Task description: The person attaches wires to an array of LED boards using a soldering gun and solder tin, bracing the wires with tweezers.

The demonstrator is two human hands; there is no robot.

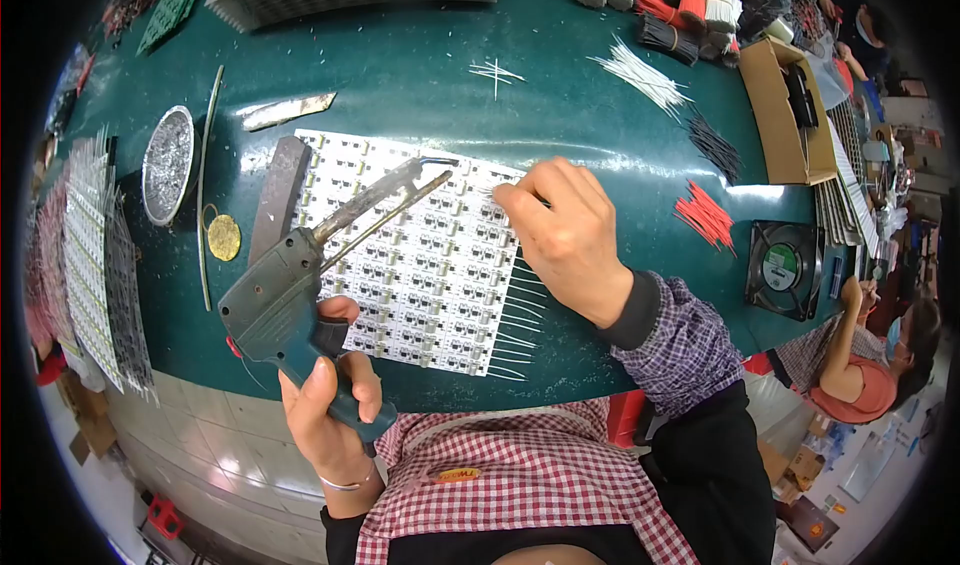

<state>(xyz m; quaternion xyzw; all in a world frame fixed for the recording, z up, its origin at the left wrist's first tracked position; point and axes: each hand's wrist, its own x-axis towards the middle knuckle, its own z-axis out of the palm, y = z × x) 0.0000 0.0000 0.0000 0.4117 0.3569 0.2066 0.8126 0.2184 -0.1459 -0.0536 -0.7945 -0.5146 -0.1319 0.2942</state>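
green table (400,75), white circuit-board panel (420,290) lay near its front edge, soldering gun (275,300) slanted over it, left hand (318,417) clasped the gun, right hand (568,235) curled at the panel's right edge, its hold impossible to tell

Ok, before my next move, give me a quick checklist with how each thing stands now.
1. Grip on the dark green, pistol-shaped soldering tool: ok, the left hand is wrapped around its handle.
2. Metal tips over the white rectangular circuit-board panel: ok, above its upper part.
3. Tips touching the panel: cannot tell from this angle.
4. Right hand apart from the tips: ok, a gap shows.
5. Wire pinched in the right hand: cannot tell, too small and partly hidden.
6. Loose white wire pile on hand: ok, beyond the right hand.
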